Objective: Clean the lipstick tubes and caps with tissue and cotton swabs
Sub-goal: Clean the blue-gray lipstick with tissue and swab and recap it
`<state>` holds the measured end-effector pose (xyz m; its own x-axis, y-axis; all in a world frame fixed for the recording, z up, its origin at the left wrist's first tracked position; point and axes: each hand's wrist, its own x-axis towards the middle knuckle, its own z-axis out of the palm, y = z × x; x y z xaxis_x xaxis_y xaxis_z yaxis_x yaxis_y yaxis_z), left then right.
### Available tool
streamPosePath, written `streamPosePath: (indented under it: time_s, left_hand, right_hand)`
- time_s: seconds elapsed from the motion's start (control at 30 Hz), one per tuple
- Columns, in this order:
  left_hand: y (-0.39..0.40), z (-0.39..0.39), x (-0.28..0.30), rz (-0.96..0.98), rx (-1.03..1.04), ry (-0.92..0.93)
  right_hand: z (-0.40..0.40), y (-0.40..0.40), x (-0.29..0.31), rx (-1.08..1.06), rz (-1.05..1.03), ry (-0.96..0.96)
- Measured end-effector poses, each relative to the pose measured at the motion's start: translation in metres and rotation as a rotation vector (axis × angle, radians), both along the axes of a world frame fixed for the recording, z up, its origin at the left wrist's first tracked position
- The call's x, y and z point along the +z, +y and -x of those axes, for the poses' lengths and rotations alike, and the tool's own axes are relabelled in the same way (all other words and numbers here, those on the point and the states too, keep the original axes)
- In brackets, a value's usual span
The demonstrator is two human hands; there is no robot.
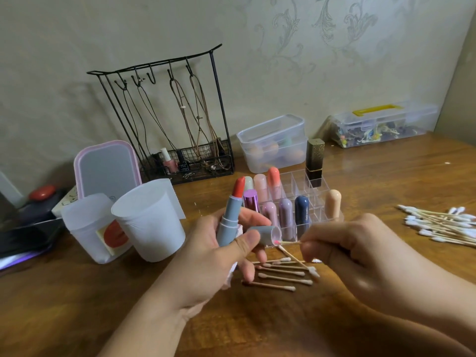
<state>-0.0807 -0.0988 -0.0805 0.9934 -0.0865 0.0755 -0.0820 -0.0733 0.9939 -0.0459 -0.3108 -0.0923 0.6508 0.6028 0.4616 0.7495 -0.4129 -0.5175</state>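
- The left hand grips an open grey lipstick tube, its red bullet up, and pinches the matching grey cap between thumb and fingers, mouth turned right; a bit of tissue shows under the palm.
- The right hand pinches a cotton swab, whose pink-stained tip sits at the cap's rim.
- On the wooden table just below the hands lie used swabs; a pile of clean swabs lies at the right edge.
- Behind the hands stands a clear organiser with several lipsticks in its compartments (a black-and-gold one at its far side).
- To the left stand two translucent cups and a pink-framed mirror.
- Farther back, against a pale patterned wall, stand a black wire rack hung with cords, a lidded clear box and a clear case with a yellow handle.
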Motion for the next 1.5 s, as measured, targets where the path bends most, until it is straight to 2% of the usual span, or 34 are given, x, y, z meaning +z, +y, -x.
streamPosePath:
  time_s: [0.1, 0.2, 0.33, 0.57, 0.8, 0.93, 1.07, 1.13, 1.23, 1.33, 1.43, 1.5]
  left_hand:
    - [0.003, -0.001, 0.003, 0.246, -0.073, 0.06]
    - [0.005, -0.002, 0.002, 0.367, -0.094, 0.081]
    - [0.005, -0.003, 0.001, 0.4, -0.079, 0.103]
    - [0.001, -0.004, 0.0, 0.388, -0.072, 0.166]
    - [0.0, -0.001, -0.004, 0.131, 0.006, 0.165]
    - [-0.001, 0.0, -0.006, 0.037, 0.03, 0.148]
    - [-0.004, 0.0, -0.008, -0.057, 0.05, 0.115]
    - [-0.004, -0.001, -0.008, -0.119, 0.061, 0.077]
    - [-0.005, -0.001, -0.008, -0.127, 0.068, 0.076]
    - [-0.007, -0.001, -0.009, -0.147, 0.069, 0.071]
    - [-0.008, -0.002, -0.011, -0.185, 0.079, 0.042]
    - [-0.007, -0.003, -0.013, -0.184, 0.106, 0.033]
  right_hand:
    - [-0.002, -0.007, 0.004, 0.003, -0.15, 0.044]
    - [-0.003, -0.012, 0.005, 0.004, -0.251, 0.037]
    - [0.001, -0.012, 0.006, 0.034, -0.27, 0.03]
    - [0.006, -0.005, 0.0, -0.077, -0.102, -0.192]
    - [0.019, 0.005, -0.001, -0.171, 0.212, -0.398]
    - [0.026, 0.01, -0.002, -0.109, 0.317, -0.295]
    - [0.024, 0.01, -0.004, -0.076, 0.159, -0.107]
    - [0.021, 0.009, -0.006, -0.121, 0.083, -0.088]
    - [0.023, 0.011, -0.003, -0.173, 0.159, -0.113]
    - [0.023, 0.014, -0.006, -0.072, 0.257, -0.076]
    - [0.018, 0.01, -0.008, -0.107, 0.09, -0.043]
    - [0.016, 0.012, -0.009, -0.157, 0.114, -0.061]
